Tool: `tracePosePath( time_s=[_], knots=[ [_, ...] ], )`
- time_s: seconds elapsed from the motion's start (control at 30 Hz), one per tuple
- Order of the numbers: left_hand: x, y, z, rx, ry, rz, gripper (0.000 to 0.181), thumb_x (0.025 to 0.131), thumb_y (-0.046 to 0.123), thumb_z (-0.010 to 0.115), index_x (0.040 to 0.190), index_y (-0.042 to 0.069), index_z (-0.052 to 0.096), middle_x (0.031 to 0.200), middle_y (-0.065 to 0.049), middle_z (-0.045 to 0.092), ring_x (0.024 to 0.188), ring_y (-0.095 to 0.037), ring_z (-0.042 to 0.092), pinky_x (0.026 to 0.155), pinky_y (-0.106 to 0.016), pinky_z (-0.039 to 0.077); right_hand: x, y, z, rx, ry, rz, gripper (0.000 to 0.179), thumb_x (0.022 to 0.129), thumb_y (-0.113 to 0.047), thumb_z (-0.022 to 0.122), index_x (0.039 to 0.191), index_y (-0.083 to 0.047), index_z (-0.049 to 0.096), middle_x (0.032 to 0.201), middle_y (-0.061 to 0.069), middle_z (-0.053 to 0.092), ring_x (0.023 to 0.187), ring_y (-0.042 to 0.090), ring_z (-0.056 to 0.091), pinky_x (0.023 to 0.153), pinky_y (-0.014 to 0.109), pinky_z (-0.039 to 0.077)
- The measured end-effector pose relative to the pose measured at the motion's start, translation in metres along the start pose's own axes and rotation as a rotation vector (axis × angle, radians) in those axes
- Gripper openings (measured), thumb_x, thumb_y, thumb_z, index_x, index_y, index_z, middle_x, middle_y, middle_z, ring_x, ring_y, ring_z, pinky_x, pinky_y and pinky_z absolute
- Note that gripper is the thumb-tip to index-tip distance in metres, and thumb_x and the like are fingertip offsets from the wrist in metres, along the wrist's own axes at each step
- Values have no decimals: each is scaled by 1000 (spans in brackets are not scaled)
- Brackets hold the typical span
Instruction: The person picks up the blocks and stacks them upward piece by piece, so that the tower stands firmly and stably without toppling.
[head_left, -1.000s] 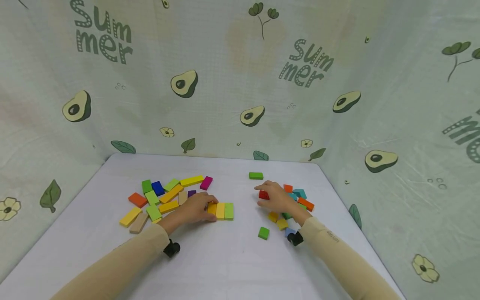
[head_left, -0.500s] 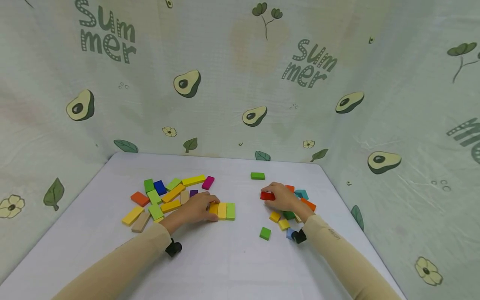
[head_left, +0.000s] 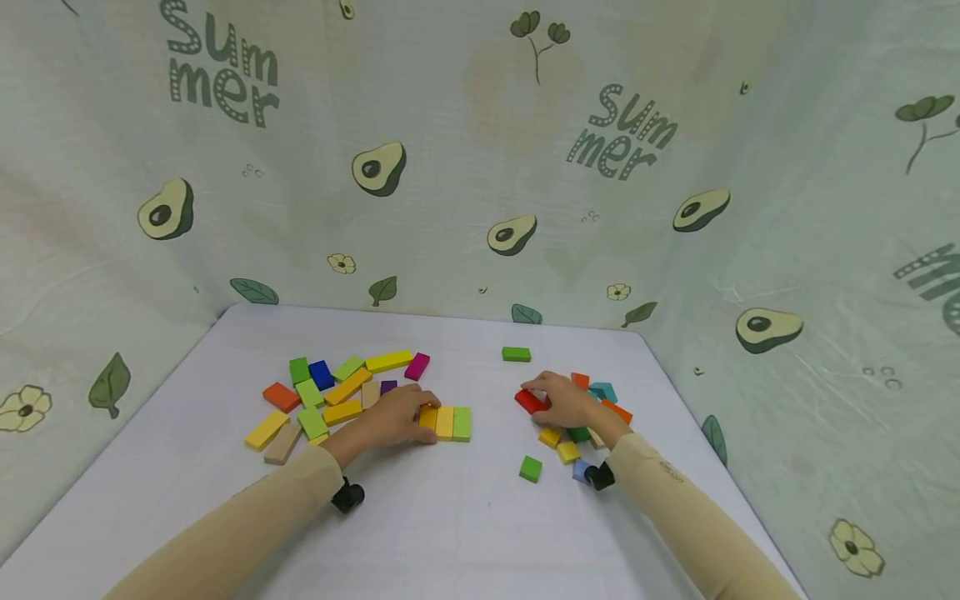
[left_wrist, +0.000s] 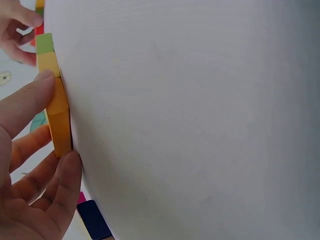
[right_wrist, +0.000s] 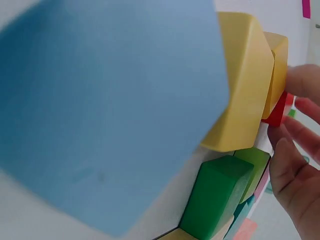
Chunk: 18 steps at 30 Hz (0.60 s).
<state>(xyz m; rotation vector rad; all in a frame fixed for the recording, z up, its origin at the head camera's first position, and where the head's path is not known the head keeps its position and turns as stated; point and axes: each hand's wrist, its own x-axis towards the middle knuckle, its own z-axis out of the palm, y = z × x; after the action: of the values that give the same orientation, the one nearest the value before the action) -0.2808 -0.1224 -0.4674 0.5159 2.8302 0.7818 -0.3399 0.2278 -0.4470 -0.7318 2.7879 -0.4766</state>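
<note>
My left hand [head_left: 397, 414] grips an orange block [left_wrist: 60, 117] at the left end of a short row. In the left wrist view, its thumb lies along the top and its fingertips meet the block's far end. A yellow block [head_left: 445, 423] and a light green block [head_left: 462, 424] continue the row, side by side on the table. Over to the right, my right hand [head_left: 567, 400] pinches a red block [head_left: 530, 402] between thumb and fingers; it sits slantwise. In the right wrist view, yellow blocks partly hide the red one.
Mixed blocks, among them an orange-red block [head_left: 281, 397] and a blue block [head_left: 321, 375], lie at the left. Teal [head_left: 602, 392], yellow and green blocks surround my right hand. One green block [head_left: 516, 354] lies farther back, another green block [head_left: 530, 468] nearer. A printed cloth [head_left: 450, 167] stands behind.
My right hand has closed its fingers on the red block, which has turned to a slant and come slightly nearer. My left hand keeps its place at the row.
</note>
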Motion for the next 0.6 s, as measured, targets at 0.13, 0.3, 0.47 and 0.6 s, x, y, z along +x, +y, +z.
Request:
tracePosePath(
  time_s=[0.13,0.3,0.47,0.6],
  knots=[
    [0,1,0,1,-3,4,51,87,32,90,133,21,71,130,-5,66,114,-20,61,107,-43,56,-1,1,1,33,-26,-23,65,94,-25,84,153,-12,58,150,14,54,109,23,58,96,42,57],
    [0,1,-1,-1,-5,1,51,87,31,90,133,21,71,128,-5,66,111,-20,60,106,-43,56,-1,0,1,52,-65,-48,66,93,-22,85,153,-13,58,153,10,52,102,19,58,87,34,56],
    [0,0,0,3,-1,-1,51,87,32,90,133,21,71,130,-5,66,114,-21,61,106,-44,56,1,-1,3,42,-84,-48,61,95,-17,82,151,-14,60,148,6,56,100,17,57,81,28,55],
    [-1,1,-1,-6,-1,-2,52,87,32,90,134,21,71,133,-7,65,116,-22,61,107,-45,55,2,-2,4,46,-74,-32,58,94,-18,83,149,-14,62,141,5,58,98,17,57,78,27,55]
  ],
)
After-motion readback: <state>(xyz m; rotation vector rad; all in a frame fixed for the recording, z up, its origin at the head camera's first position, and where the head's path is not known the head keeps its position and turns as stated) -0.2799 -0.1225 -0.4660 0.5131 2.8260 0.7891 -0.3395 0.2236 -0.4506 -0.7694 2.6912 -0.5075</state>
